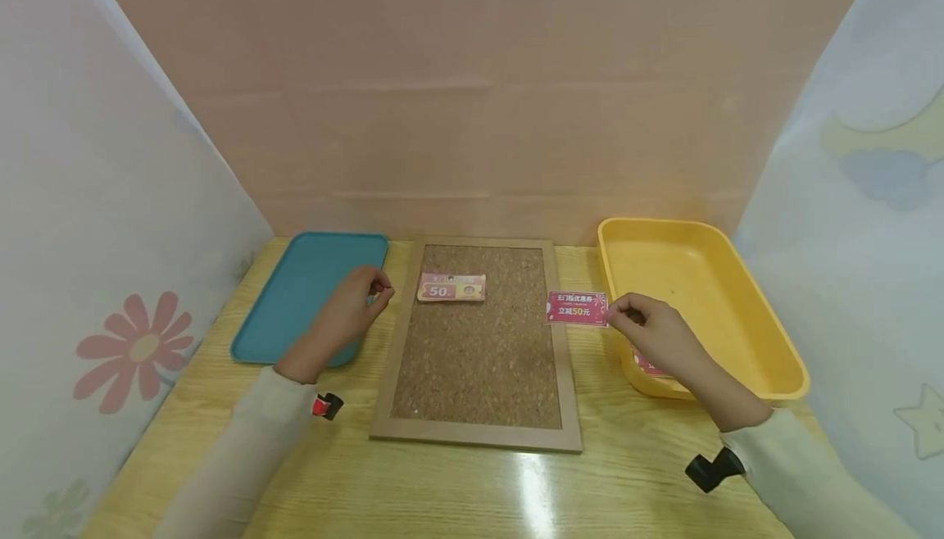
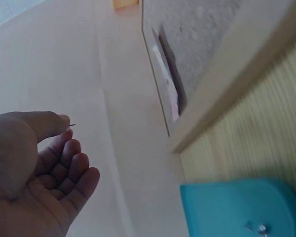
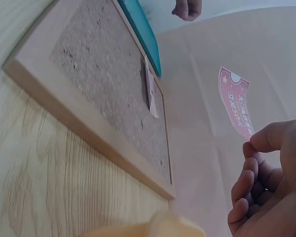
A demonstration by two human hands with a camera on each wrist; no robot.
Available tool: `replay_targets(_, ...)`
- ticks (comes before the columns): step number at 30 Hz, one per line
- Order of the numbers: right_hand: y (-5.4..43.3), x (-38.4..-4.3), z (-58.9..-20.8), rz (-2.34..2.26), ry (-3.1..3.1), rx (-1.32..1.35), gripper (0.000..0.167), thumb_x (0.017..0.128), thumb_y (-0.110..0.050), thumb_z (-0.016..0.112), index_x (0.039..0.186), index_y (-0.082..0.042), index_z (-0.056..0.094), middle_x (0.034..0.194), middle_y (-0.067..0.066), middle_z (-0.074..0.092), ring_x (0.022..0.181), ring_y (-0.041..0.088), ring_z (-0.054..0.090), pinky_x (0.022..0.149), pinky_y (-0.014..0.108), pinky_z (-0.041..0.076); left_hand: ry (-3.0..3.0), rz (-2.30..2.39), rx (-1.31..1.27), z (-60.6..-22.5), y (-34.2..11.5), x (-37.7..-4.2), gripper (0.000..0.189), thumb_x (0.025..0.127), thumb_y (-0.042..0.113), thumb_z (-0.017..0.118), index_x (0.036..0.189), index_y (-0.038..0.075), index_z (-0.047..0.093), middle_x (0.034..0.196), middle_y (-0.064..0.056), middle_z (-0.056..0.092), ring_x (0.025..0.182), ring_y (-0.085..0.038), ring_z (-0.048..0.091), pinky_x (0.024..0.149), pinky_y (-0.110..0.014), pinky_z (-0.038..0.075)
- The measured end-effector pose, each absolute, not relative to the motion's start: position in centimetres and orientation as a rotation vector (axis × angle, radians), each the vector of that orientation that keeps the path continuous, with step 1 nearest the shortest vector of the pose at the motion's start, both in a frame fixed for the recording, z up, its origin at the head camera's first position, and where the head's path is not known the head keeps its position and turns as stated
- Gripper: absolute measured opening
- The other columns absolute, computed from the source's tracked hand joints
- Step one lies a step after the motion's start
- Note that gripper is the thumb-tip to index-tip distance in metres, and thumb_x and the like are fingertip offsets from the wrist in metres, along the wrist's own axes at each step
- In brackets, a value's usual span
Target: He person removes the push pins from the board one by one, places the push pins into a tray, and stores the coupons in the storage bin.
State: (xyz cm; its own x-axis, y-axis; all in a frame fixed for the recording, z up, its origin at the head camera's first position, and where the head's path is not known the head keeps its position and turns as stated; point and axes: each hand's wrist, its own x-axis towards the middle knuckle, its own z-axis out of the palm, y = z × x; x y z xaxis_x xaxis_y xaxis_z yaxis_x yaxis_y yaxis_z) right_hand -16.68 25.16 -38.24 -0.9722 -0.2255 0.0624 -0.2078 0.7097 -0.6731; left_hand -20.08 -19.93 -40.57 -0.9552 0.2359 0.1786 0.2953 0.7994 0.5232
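Thumb and forefinger of my left hand (image 1: 347,310) pinch a push pin (image 2: 72,125); only its thin needle shows clearly in the left wrist view, the head hidden by the fingertips. That hand is above the right side of the teal tray (image 1: 310,277). My right hand (image 1: 656,330) pinches a pink paper coupon (image 1: 578,308) by its right end, held up between the corkboard (image 1: 479,359) and the yellow bin (image 1: 701,301). In the right wrist view the coupon bends slightly. A pink and yellow coupon (image 1: 451,287) lies on the upper part of the corkboard, with a small dot at its top edge.
Another pink coupon (image 1: 649,365) shows partly below my right hand at the yellow bin's near left corner. A small shiny pin (image 2: 263,228) lies on the teal tray. The corkboard has a raised wooden frame (image 1: 479,434) and rests on the wooden table (image 1: 413,490).
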Motion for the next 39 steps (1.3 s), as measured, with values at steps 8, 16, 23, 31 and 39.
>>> replay_targets(8,28.4,-16.3,-38.1,-1.151,2.825,-0.281,0.033,0.101,-0.036,0.053,0.105,-0.004,0.062,0.091,0.008,0.06,0.079,0.02,0.051,0.066,0.029,0.047,-2.832,-0.816,-0.424,-41.6,-22.1,-20.2,0.011,0.097,0.012,0.06,0.101,0.002,0.058,0.101,-0.013,0.057,0.095,-0.031,0.057,0.081,-0.046,0.048)
replay_targets(16,31.4,-16.2,-38.4,-1.147,2.791,-0.209,0.038,0.103,-0.038,0.047,0.11,-0.003,0.059,0.098,0.009,0.058,0.085,0.021,0.047,0.067,0.03,0.044,-2.882,-0.782,-0.423,-42.4,-23.7,-20.1,0.013,0.097,0.012,0.059,0.102,-0.001,0.059,0.099,-0.016,0.057,0.094,-0.032,0.057,0.08,-0.047,0.048)
replay_targets(23,33.6,-16.3,-38.6,-1.206,2.753,-0.194,0.043,0.104,-0.041,0.043,0.11,0.0,0.056,0.093,0.009,0.052,0.088,0.02,0.046,0.072,0.03,0.042,-2.916,-0.776,-0.37,-42.6,-25.2,-20.0,0.013,0.098,0.01,0.059,0.102,-0.002,0.058,0.099,-0.017,0.056,0.092,-0.032,0.055,0.078,-0.047,0.047)
replay_targets(31,35.6,-16.3,-39.8,-1.556,2.552,-0.213,0.033,0.105,-0.03,0.044,0.098,0.001,0.051,0.083,0.005,0.043,0.081,0.017,0.042,0.067,0.025,0.037,-2.988,-0.752,-0.333,-44.0,-27.6,-20.1,0.011,0.097,0.008,0.058,0.098,-0.003,0.058,0.093,-0.015,0.055,0.084,-0.029,0.052,0.073,-0.044,0.045)
replay_targets(39,35.8,-15.8,-40.2,-1.519,2.566,-0.138,0.038,0.104,-0.037,0.044,0.1,0.0,0.051,0.083,0.005,0.043,0.081,0.018,0.04,0.067,0.028,0.036,-3.038,-0.778,-0.293,-44.2,-28.6,-19.6,0.012,0.097,0.007,0.058,0.098,-0.004,0.06,0.093,-0.016,0.057,0.084,-0.028,0.054,0.071,-0.043,0.046)
